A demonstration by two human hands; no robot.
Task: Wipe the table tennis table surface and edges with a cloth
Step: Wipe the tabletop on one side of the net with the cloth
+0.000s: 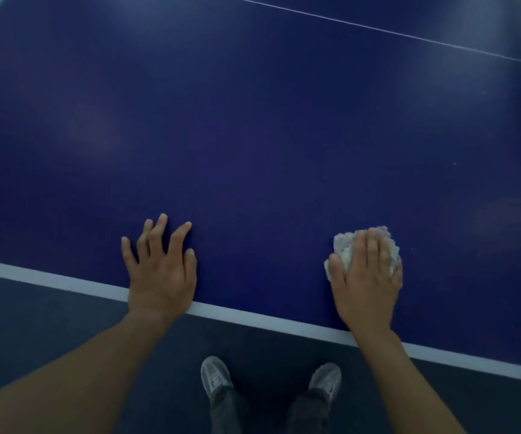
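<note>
Presently the right hand (366, 277) lies flat on a crumpled white cloth (343, 250), pressing it onto the blue tabletop (252, 136) just inside the near edge, towards the right of the visible stretch. Its fingers (375, 245) lie close together over the wad, bearing down on it rather than pinching it; the cloth shows beyond the fingertips and beside the thumb. The left hand (162, 270) rests empty on the tabletop near the same edge, fingers spread apart, the heel of the palm on the white border line (49, 280); it appears to serve as a brace. A thin white centre line (378, 28) crosses the far part of the surface. Below the near edge, the person's two grey shoes (216, 375) stand on a dark floor (33, 324). As to progress, the surface carries no wet streaks or clear boundary between wiped and unwiped areas, so the amount already covered cannot be established. A few small pale specks remain towards the right side. Judged from the cloth's position, wiping of the near strip is in hand; the wide far expanse, the border line and the edges look to be outstanding.
</note>
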